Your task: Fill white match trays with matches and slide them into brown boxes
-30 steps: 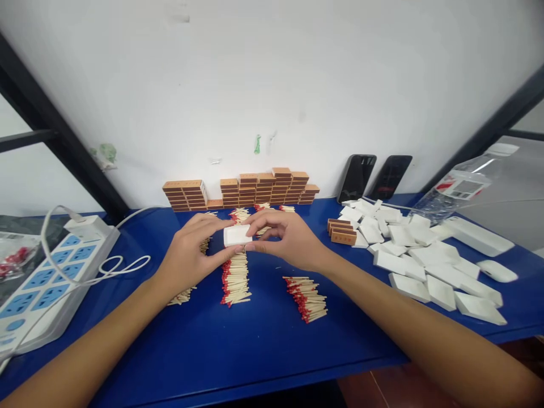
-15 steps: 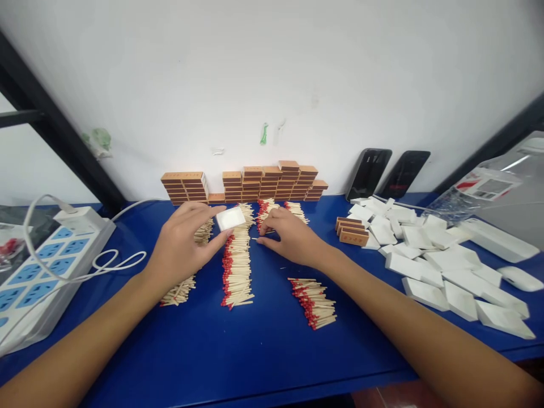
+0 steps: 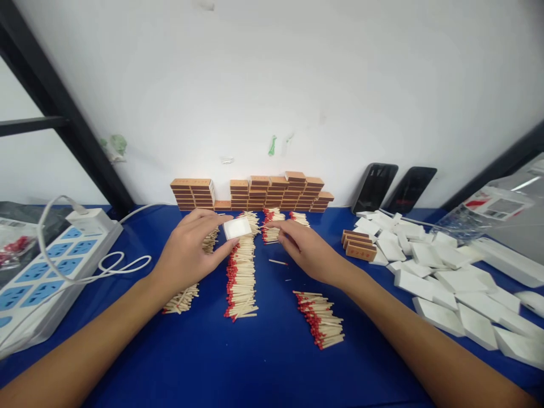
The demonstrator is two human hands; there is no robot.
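Observation:
My left hand [image 3: 193, 243] pinches a small white matchbox tray [image 3: 237, 228] between thumb and fingers, above the far part of a long row of red-tipped matches [image 3: 241, 277]. Another pile of matches [image 3: 182, 298] is partly hidden by that hand. My right hand [image 3: 308, 249] hovers with its index finger stretched out and the thumb apart, holding nothing. Its fingertips are close to a farther match pile [image 3: 272, 216]. Below them a single match [image 3: 278, 262] lies on the blue table [image 3: 255, 368]. A nearer pile of matches [image 3: 319, 318] lies below my right wrist.
Stacked brown matchboxes [image 3: 272, 192] line the wall, with a few box sleeves [image 3: 359, 246] standing at right. White trays [image 3: 446, 283] spread across the right side near two phones [image 3: 374, 187] and a plastic bag [image 3: 488, 204]. A power strip [image 3: 59, 272] with white cables sits at left.
My right hand has let go of a match, which now lies on the table, and its index finger has straightened. My left hand keeps the tray. The whole view has shifted slightly.

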